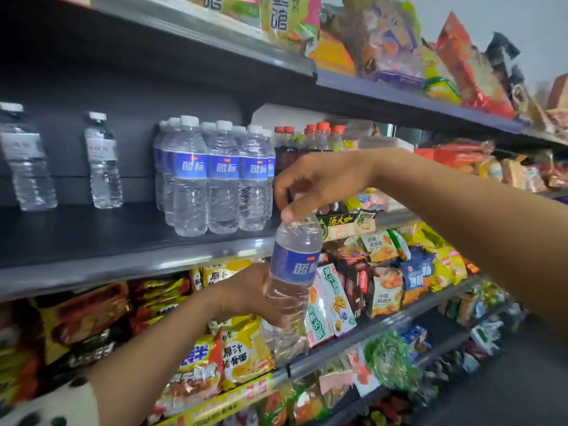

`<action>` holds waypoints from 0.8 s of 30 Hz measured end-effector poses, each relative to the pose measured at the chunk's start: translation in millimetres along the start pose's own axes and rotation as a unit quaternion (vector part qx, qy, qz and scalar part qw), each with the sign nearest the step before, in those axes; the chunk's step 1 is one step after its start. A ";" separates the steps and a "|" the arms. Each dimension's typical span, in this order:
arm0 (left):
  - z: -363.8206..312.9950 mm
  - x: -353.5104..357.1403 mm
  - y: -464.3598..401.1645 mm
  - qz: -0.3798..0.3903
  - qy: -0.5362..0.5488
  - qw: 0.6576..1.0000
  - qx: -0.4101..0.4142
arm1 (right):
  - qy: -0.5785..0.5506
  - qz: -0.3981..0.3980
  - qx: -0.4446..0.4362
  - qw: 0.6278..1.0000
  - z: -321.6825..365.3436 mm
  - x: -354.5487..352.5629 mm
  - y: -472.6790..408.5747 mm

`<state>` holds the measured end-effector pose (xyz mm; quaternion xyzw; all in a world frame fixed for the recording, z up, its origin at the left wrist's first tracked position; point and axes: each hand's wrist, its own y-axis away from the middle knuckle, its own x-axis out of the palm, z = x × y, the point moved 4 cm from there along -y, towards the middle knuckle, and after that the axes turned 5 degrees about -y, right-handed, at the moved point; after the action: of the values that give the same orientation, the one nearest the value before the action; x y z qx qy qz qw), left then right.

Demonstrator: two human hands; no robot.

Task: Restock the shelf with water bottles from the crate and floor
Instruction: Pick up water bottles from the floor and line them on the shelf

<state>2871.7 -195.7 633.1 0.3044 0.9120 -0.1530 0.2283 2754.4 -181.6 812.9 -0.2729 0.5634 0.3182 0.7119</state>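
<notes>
A water bottle (293, 272) with a blue label is held in front of the shelf (92, 238), just outside its front edge and partly below the level of that edge, tilted so that its top leans toward the right. The right hand (319, 182) reaches in from the right and closes its fingertips (290, 214) around the bottle's cap end, thumb and fingers curled down over the top. The left hand (246, 295) comes up from the lower left and wraps around the lower body of the same bottle, below the label; the bottle's clear base shows beneath this hand.

On the shelf, near the middle of its length and set close to the front edge, stands a cluster of blue-label bottles (215, 176), upright, white-capped and touching one another in rows. Toward the left end of the shelf stand two clear bottles with pale labels (103, 162), well apart from each other and from the cluster, placed farther back from the front edge. To the right of the cluster, on the same level, stand dark drinks with orange caps (310, 139).

The shelf above carries snack bags (384, 41) along its front edge. The shelves below carry instant-noodle packets (233, 352) and further snack packs (385, 292), with yellow price strips (246, 398) fixed to their front edges. A spotted sleeve (46, 404) shows at the lower left corner.
</notes>
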 end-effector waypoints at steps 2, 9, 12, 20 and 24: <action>2.9 -1.5 -15.8 -0.008 0.023 1.000 -0.002 | 0.015 -0.001 -0.011 1.000 -20.6 -7.3 -1.1; -3.2 -17.0 -63.3 -0.044 0.053 0.997 -0.026 | 0.061 -0.072 -0.076 0.993 -68.7 -34.6 -23.3; -11.9 -29.9 -75.6 -0.092 0.049 0.994 -0.021 | 0.090 -0.097 -0.082 0.988 -82.3 -50.5 -30.8; -37.4 -59.4 -98.1 -0.274 -0.023 0.961 -0.032 | 0.123 -0.186 -0.099 0.970 -100.0 -87.6 -49.2; -53.8 -76.3 -104.7 -0.335 -0.069 0.939 -0.047 | 0.119 -0.254 -0.094 0.955 -111.5 -109.2 -57.9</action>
<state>2843.1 -290.7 732.4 -0.0406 0.9495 -0.1982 0.2400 2710.6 -318.3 897.1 -0.5084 0.5235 0.1435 0.6686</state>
